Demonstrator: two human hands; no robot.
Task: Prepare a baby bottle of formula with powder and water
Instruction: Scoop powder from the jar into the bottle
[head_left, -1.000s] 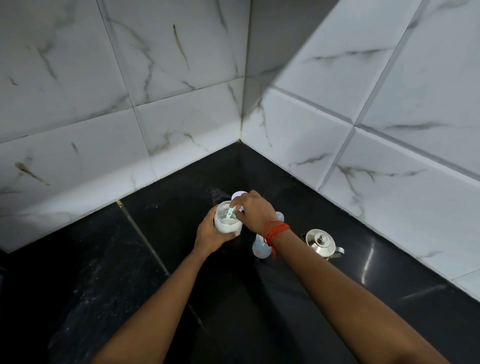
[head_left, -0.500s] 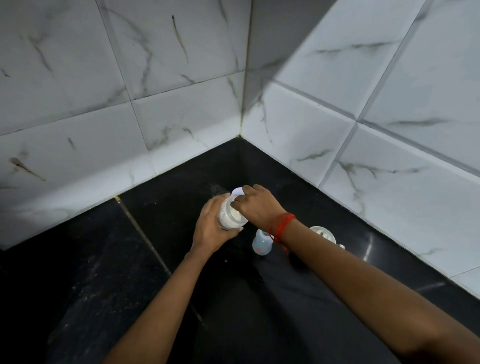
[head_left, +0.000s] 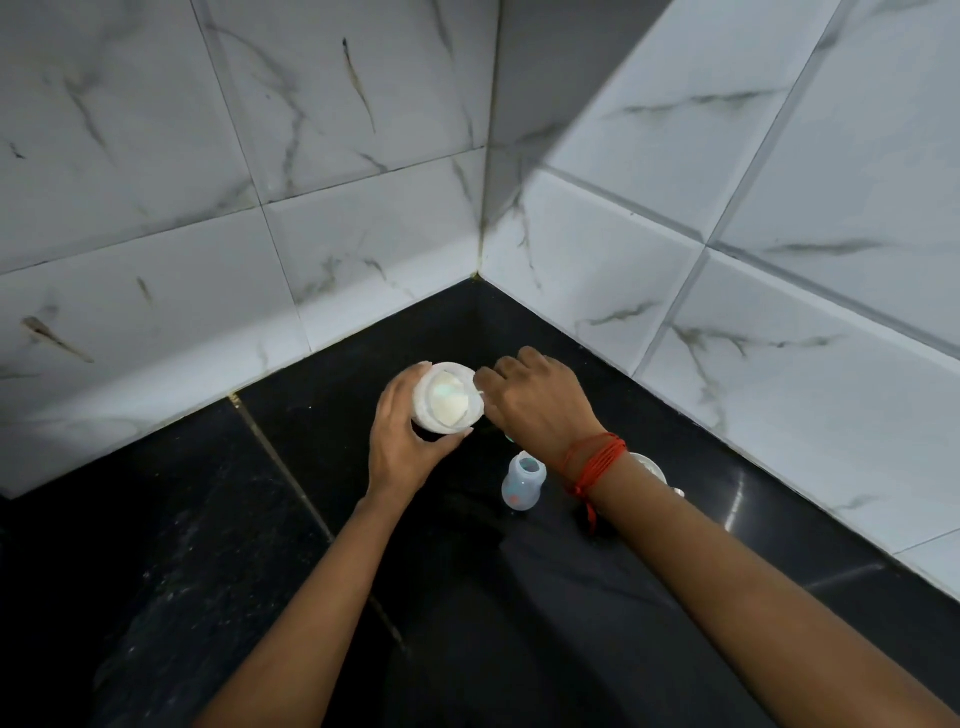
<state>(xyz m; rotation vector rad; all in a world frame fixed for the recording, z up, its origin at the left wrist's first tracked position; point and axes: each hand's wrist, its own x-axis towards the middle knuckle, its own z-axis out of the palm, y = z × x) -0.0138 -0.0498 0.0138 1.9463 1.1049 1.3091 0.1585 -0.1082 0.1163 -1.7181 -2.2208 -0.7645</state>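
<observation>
My left hand (head_left: 402, 441) grips a white powder jar (head_left: 448, 399), lifted off the counter and tilted so its open mouth faces me; pale powder shows inside. Just right of the jar's rim, my right hand (head_left: 540, 405) is closed in a pinch on a small scoop (head_left: 508, 439). Only a pale green tip of the scoop shows under the hand. The baby bottle (head_left: 522, 482) stands upright and uncapped on the black counter, below and in front of my right hand. It is translucent blue-white.
A steel kettle (head_left: 650, 464) stands behind my right wrist, mostly hidden by it. The black stone counter (head_left: 208, 519) runs into a corner of white marble-patterned wall tiles (head_left: 363, 244) at the back and right.
My right hand has come out of the jar and moved to its right. My left hand has tilted the jar's mouth toward me.
</observation>
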